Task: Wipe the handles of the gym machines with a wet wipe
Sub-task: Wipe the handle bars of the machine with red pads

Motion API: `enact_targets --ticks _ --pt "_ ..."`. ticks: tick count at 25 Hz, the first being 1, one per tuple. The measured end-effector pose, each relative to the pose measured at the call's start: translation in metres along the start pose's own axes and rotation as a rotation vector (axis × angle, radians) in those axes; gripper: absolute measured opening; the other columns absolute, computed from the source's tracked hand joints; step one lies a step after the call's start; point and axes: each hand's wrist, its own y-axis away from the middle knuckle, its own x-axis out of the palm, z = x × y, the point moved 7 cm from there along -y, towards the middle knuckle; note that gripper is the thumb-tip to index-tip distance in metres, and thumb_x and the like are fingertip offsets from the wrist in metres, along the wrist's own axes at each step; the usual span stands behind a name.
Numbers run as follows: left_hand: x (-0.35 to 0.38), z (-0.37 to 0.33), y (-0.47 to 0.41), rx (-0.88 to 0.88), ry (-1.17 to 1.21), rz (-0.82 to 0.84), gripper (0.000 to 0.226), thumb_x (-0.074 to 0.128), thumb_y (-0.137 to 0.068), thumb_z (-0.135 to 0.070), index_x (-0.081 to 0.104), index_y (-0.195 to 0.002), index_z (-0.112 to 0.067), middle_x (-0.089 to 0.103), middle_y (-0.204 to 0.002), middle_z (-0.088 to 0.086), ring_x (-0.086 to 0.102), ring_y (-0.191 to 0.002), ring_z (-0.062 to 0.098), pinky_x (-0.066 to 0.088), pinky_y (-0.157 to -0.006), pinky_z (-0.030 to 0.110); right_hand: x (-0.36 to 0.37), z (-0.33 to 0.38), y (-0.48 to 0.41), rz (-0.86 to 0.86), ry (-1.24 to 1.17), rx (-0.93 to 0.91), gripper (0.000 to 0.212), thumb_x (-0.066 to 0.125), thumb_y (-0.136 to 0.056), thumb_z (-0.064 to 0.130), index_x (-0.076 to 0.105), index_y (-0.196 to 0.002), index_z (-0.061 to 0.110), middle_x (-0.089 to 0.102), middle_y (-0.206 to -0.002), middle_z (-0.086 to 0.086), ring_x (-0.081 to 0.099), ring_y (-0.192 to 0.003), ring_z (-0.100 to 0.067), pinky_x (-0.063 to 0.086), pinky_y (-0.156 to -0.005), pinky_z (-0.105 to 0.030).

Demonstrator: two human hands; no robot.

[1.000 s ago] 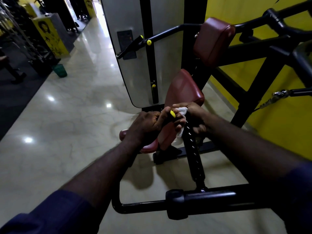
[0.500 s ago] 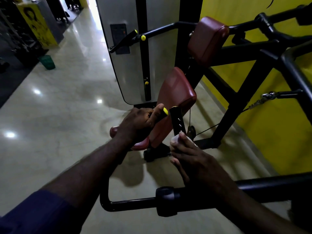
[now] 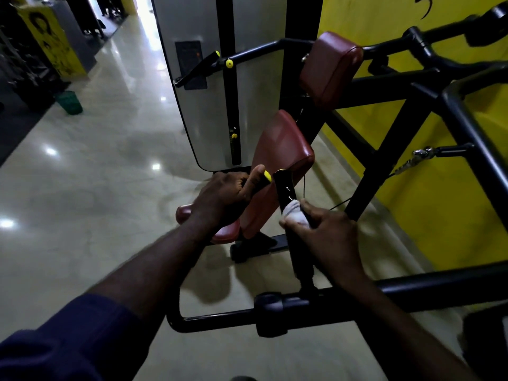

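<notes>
A black upright handle (image 3: 286,188) rises from the machine's black crossbar (image 3: 343,301) in the middle of the view. My right hand (image 3: 324,237) grips this handle with a white wet wipe (image 3: 295,213) wrapped round it under the fingers, about a third of the way down from its top. Just to the left, my left hand (image 3: 222,196) grips a second black handle with a yellow end cap (image 3: 267,176), thumb along it. A further black handle (image 3: 196,68) with yellow caps sticks out higher up, by the weight stack.
Dark red seat pad (image 3: 277,166) and chest pad (image 3: 330,67) sit behind the handles. The grey weight-stack cover (image 3: 206,111) stands at centre, the yellow wall (image 3: 439,204) at right. Glossy tiled floor (image 3: 90,188) stretches left, with a green bin (image 3: 70,102).
My right hand slid with the wipe from the handle's top down its shaft, then came a little way back up. My left hand kept its grip on the yellow-capped handle.
</notes>
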Motion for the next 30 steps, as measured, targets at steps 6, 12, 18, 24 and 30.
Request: enact_targets --ticks 6,12,18,24,30 --pt "0.000 0.002 0.002 -0.021 -0.050 -0.005 0.086 0.015 -0.092 -0.089 0.076 -0.088 -0.028 0.071 -0.072 -0.003 0.070 -0.075 0.017 0.056 -0.072 0.040 0.038 -0.021 -0.006 0.230 -0.367 0.313 0.021 0.076 -0.092 0.033 0.072 -0.087 0.013 0.076 -0.075 -0.005 0.072 -0.067 -0.019 0.057 -0.058 -0.027" --pt "0.000 0.003 0.002 -0.048 -0.043 0.004 0.084 0.017 -0.091 -0.090 0.076 -0.088 -0.031 0.071 -0.072 -0.005 0.069 -0.076 0.016 0.057 -0.072 0.042 0.039 0.009 -0.019 0.659 -0.617 0.550 0.029 0.063 -0.101 0.036 0.066 -0.099 0.007 0.071 -0.096 -0.019 0.071 -0.075 -0.029 0.057 -0.067 -0.037" --pt "0.007 0.011 -0.004 -0.028 -0.034 0.033 0.089 0.015 -0.091 -0.090 0.077 -0.094 -0.027 0.073 -0.077 -0.003 0.071 -0.078 0.015 0.058 -0.075 0.040 0.030 -0.030 -0.016 0.444 -1.091 0.708 0.041 0.065 -0.093 0.044 0.075 -0.108 0.007 0.077 -0.098 -0.011 0.077 -0.086 -0.022 0.061 -0.082 -0.034" --pt "0.003 0.007 -0.002 -0.031 -0.040 0.058 0.089 0.011 -0.086 -0.094 0.075 -0.096 -0.033 0.074 -0.083 -0.005 0.070 -0.085 0.018 0.057 -0.077 0.043 0.020 -0.021 -0.019 0.044 -0.617 0.438 0.064 0.098 -0.057 0.037 0.069 -0.107 0.009 0.074 -0.101 -0.008 0.073 -0.084 -0.018 0.058 -0.064 -0.027" --pt "-0.001 0.000 0.000 0.041 -0.027 0.038 0.072 0.024 -0.096 -0.083 0.049 -0.059 -0.026 0.059 -0.064 0.001 0.065 -0.069 0.024 0.039 -0.058 0.032 0.007 0.001 -0.020 0.081 0.027 0.187 0.042 0.080 -0.079 0.058 0.076 -0.074 0.016 0.072 -0.062 0.004 0.066 -0.059 -0.004 0.048 -0.053 -0.026"
